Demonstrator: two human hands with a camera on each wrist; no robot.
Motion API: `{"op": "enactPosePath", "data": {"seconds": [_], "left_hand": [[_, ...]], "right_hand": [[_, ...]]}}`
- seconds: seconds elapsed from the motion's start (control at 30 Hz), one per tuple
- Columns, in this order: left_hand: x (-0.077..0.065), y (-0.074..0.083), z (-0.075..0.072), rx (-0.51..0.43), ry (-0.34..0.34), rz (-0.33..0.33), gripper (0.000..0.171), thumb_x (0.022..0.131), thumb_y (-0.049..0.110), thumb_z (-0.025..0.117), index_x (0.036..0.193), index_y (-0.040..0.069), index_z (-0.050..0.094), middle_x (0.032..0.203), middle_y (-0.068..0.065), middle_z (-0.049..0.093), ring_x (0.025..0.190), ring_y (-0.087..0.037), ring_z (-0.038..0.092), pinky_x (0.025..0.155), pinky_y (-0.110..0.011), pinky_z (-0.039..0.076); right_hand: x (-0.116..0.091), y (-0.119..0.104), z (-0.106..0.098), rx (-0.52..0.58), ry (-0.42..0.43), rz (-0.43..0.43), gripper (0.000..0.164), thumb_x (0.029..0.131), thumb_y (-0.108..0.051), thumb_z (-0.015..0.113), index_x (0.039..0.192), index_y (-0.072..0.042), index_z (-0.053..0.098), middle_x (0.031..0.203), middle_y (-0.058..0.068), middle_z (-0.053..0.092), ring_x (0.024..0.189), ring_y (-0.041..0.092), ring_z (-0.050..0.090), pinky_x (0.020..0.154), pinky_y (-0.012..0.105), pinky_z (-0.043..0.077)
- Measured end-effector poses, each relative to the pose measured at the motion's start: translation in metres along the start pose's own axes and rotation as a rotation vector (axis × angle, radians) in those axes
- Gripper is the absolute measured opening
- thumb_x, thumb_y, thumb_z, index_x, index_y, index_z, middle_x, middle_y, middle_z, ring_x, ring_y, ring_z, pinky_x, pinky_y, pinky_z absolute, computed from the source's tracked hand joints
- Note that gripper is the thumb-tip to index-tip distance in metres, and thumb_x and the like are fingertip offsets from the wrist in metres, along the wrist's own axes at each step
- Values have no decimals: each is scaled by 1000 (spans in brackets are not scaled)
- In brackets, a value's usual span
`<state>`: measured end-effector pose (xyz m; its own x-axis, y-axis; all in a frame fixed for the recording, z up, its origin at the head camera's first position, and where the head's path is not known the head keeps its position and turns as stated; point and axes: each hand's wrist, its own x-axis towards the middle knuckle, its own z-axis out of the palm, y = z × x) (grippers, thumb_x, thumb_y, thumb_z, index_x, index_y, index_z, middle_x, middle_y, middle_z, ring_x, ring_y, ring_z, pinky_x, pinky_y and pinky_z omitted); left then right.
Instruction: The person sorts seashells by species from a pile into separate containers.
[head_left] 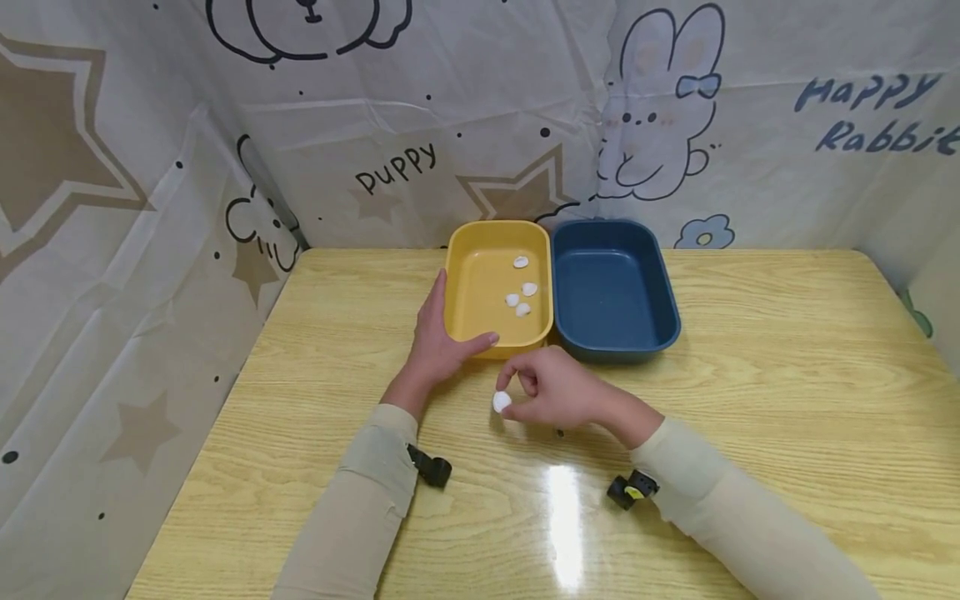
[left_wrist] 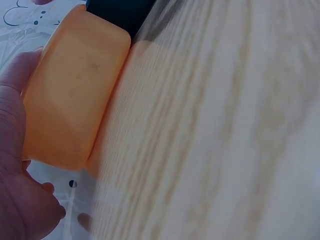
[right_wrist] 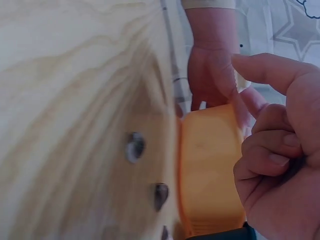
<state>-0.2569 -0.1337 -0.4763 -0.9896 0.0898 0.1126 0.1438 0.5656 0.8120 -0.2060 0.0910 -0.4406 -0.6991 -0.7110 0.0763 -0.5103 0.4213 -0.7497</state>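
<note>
My right hand [head_left: 558,387] pinches a small white shell [head_left: 502,402] between thumb and index finger, just above the table in front of the yellow bin [head_left: 498,340]. In the right wrist view, the shell's pale ridged edge [right_wrist: 241,82] shows by the fingertip, the other fingers curled in. Across the yellow bin's near-left corner lies my left hand [head_left: 438,337], holding it with the thumb over the near rim and fingers along the left wall. Several white shells [head_left: 529,289] lie inside that bin. Dark shells [right_wrist: 135,146] sit on the table beneath my right hand, mostly hidden in the head view.
A dark blue bin [head_left: 667,329] stands against the yellow bin's right side. Both are on the wooden table [head_left: 787,375], near its back edge. Behind the table and on the left hangs a printed cloth [head_left: 360,125]. Light glares off the table's front [head_left: 564,525].
</note>
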Motion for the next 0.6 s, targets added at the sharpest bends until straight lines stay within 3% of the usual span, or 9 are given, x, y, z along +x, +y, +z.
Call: {"op": "enactPosePath", "data": {"seconds": [0.2, 0.6], "left_hand": [[0, -2, 0, 1, -1, -2, 125, 75, 47, 86, 162, 25, 0, 165, -3, 12, 147, -23, 13, 116, -45, 17], [1, -3, -1, -2, -5, 6, 124, 75, 45, 86, 162, 25, 0, 165, -1, 12, 148, -24, 12, 116, -46, 16]], "right_hand": [[3, -7, -8, -6, 66, -16, 20, 84, -24, 82, 98, -17, 70, 56, -9, 38, 50, 8, 37, 58, 28, 40], [18, -15, -25, 100, 257, -33, 22, 80, -14, 86, 97, -13, 71, 55, -6, 33, 51, 13, 34, 60, 31, 36]]}}
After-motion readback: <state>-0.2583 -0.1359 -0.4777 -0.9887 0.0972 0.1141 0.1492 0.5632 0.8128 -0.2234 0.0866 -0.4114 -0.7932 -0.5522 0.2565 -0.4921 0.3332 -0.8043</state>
